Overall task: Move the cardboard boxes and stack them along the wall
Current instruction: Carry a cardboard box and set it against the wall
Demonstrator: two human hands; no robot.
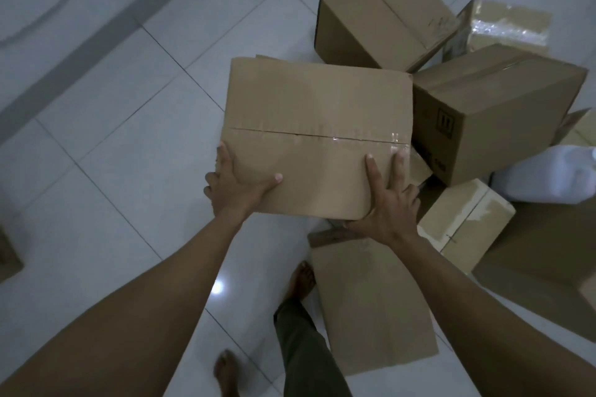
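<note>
A brown taped cardboard box [309, 126] is held up in front of me above the tiled floor. My left hand [235, 185] grips its near left corner, thumb on the top face and fingers wrapped down the side. My right hand [388, 203] holds the near right corner, fingers spread flat across the top and palm at the edge. Behind it on the floor lie a large box [380, 6] and another large box [493, 113] with printed marks.
More boxes crowd the right: a small taped one [464, 219], a flat one [371, 300] by my bare feet, a shiny-taped one [506, 26]. A white bag [554, 174] sits at far right. A grey band [80, 51] crosses the floor at left, where the wall begins.
</note>
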